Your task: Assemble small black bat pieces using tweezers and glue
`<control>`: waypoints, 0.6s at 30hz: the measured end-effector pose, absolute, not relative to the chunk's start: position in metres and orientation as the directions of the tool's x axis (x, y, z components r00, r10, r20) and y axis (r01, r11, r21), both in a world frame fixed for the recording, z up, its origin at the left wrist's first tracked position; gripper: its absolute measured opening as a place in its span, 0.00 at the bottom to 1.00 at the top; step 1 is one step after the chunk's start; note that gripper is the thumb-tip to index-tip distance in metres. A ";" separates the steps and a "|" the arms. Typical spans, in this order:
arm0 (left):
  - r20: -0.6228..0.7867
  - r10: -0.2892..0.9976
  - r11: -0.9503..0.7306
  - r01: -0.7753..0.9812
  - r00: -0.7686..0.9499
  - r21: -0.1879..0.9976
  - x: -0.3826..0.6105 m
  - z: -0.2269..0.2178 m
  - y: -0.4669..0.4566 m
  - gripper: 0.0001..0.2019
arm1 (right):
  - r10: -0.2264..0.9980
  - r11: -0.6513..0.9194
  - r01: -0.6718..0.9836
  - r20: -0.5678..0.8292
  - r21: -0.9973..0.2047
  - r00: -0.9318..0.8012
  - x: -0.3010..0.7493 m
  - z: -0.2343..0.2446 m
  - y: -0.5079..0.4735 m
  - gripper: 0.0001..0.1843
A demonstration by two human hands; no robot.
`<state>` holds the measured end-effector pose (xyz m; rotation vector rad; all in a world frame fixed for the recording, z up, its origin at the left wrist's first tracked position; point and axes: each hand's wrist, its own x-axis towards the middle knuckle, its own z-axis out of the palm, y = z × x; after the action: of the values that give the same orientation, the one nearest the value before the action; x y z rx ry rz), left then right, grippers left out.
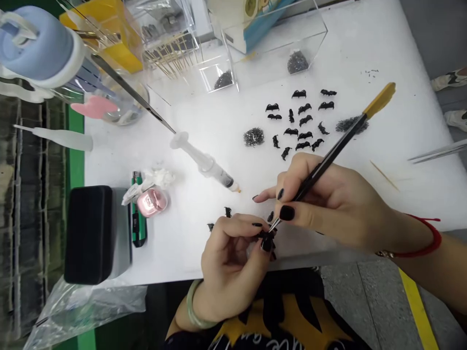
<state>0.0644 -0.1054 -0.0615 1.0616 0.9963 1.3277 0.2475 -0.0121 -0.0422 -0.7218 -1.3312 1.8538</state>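
Note:
My left hand [237, 265] pinches a small black piece [265, 235] between thumb and fingertips, close to the table's front edge. It looks like the bat-shaped pieces on the table, though the fingers cover much of it. In my right hand [328, 204] is a slim black-handled tool [330, 153], held like a pen. Its upper end is yellow, and its thin metal tip touches or nearly touches the black piece. Several black bat-shaped pieces [305, 120] lie spread beyond my right hand. Two more, one of them a dark piece [228, 212], are beside my left hand.
A syringe [207, 163] lies ahead of my hands, near a pile of dark grains [254, 137]. Tweezers [438, 151] and a toothpick [384, 175] are at right. Leftward are a pink case [152, 202], a green cutter [138, 226] and a black box [89, 233]. Clear trays [273, 53] stand behind.

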 end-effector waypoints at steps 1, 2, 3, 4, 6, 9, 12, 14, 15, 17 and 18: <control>0.038 0.999 -0.034 -0.239 0.016 0.970 0.064 -0.061 -0.106 0.15 | 0.811 -0.218 -0.239 -0.040 -0.946 -0.583 0.247 -0.042 -0.012 0.11; 0.036 0.999 -0.031 -0.236 0.014 0.971 0.064 -0.061 -0.107 0.15 | 0.800 -0.250 -0.239 -0.061 -0.938 -0.597 0.247 -0.041 -0.012 0.10; 0.037 0.999 -0.033 -0.231 0.010 0.972 0.064 -0.061 -0.107 0.15 | 0.787 -0.287 -0.240 -0.086 -0.927 -0.611 0.246 -0.040 -0.013 0.10; 0.037 0.999 -0.035 -0.225 0.006 0.974 0.063 -0.062 -0.108 0.15 | 0.775 -0.320 -0.239 -0.108 -0.917 -0.623 0.246 -0.040 -0.013 0.10; 0.039 0.999 -0.038 -0.208 -0.001 0.977 0.063 -0.062 -0.109 0.15 | 0.757 -0.358 -0.239 -0.131 -0.902 -0.640 0.245 -0.038 -0.014 0.11; 0.042 0.999 -0.042 -0.193 -0.006 0.980 0.062 -0.063 -0.110 0.15 | 0.760 -0.371 -0.242 -0.143 -0.896 -0.634 0.244 -0.037 -0.014 0.11; 0.045 0.999 -0.047 -0.189 -0.017 0.981 0.061 -0.064 -0.110 0.15 | 0.763 -0.374 -0.244 -0.148 -0.895 -0.629 0.244 -0.036 -0.014 0.10; 0.049 0.999 -0.052 -0.187 -0.019 0.981 0.062 -0.064 -0.109 0.16 | 0.758 -0.366 -0.234 -0.142 -0.901 -0.637 0.244 -0.036 -0.013 0.10; 0.052 0.998 -0.055 -0.185 -0.020 0.981 0.062 -0.064 -0.109 0.16 | 0.754 -0.358 -0.227 -0.137 -0.905 -0.642 0.244 -0.037 -0.013 0.10; 0.059 0.998 -0.062 -0.177 -0.021 0.982 0.062 -0.064 -0.108 0.17 | 0.749 -0.344 -0.220 -0.126 -0.913 -0.650 0.245 -0.038 -0.012 0.09; 0.063 0.998 -0.065 -0.172 -0.021 0.983 0.062 -0.064 -0.108 0.17 | 0.747 -0.340 -0.218 -0.122 -0.915 -0.654 0.245 -0.039 -0.012 0.09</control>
<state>0.0620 -0.1083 -0.0641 1.1187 1.0601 1.3443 0.2447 -0.0116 -0.0388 -0.7237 -1.2716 2.0343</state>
